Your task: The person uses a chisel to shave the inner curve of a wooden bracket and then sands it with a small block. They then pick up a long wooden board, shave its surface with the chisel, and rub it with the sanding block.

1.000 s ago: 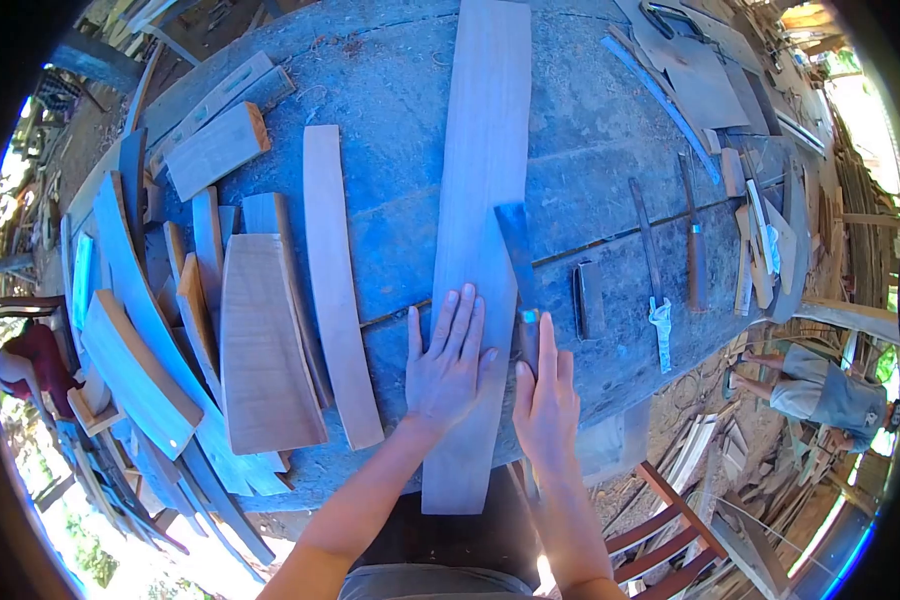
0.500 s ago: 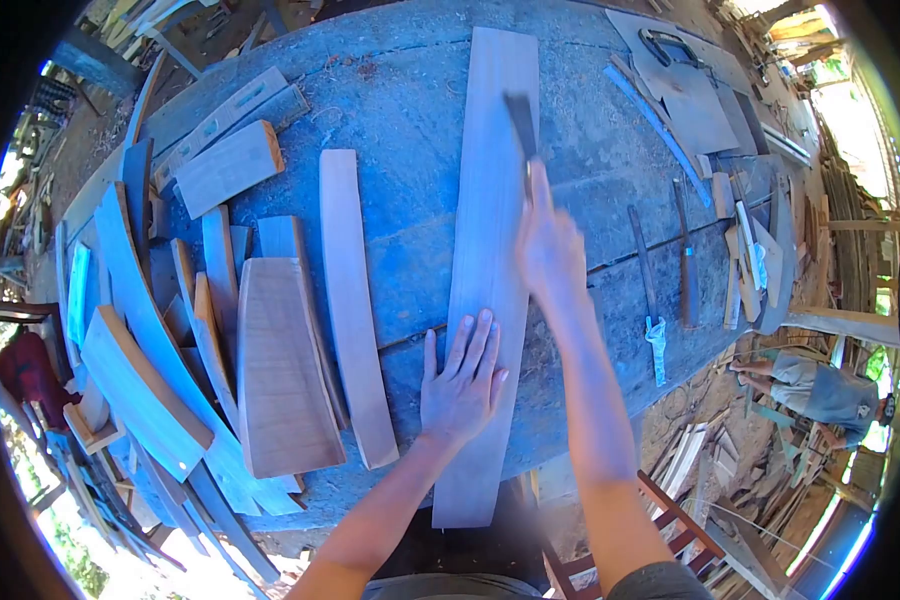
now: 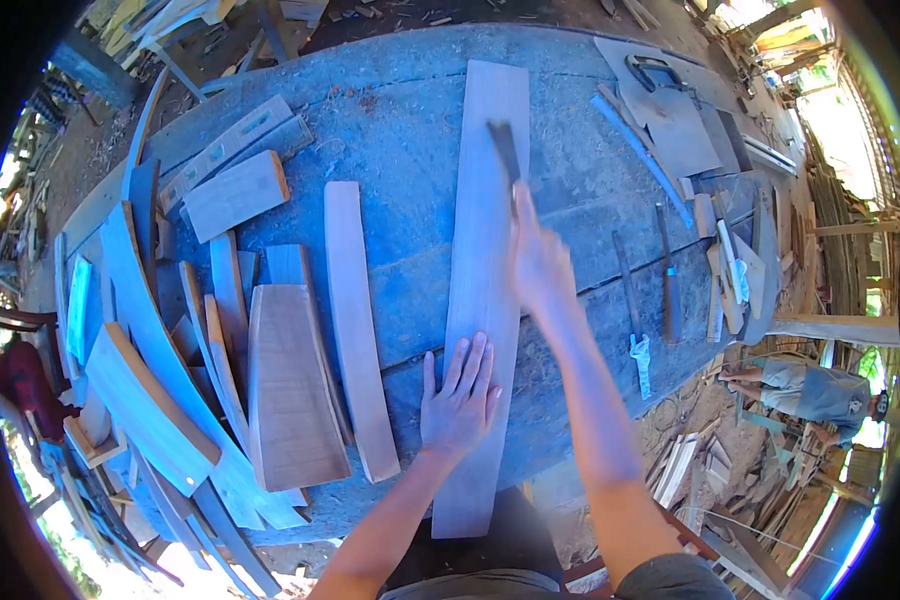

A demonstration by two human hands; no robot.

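A long, pale wooden board point(image 3: 482, 230) lies lengthwise in front of me, its near end reaching past the bench edge. My left hand point(image 3: 458, 412) rests flat on its lower half, fingers stretched out. Over the board's right side, my right hand point(image 3: 543, 268), blurred by motion, is closed around a flat tool point(image 3: 508, 150) with a dark, flared end. That end points away from me and overlaps the upper part of the board. Left of the board lies a narrow, slightly curved wooden piece point(image 3: 358, 330).
Several curved and flat wooden pieces point(image 3: 295, 390) crowd the left of the blue workbench point(image 3: 400, 140). To the right lie a chisel-like tool point(image 3: 672, 300), a thin bar point(image 3: 627, 285) and a clamp point(image 3: 655, 72). Another person point(image 3: 815, 393) is beyond the bench at right.
The whole view has shifted, with the bench lower in it. The tool's flared end has moved slightly left across the board. My left hand stays flat on the board.
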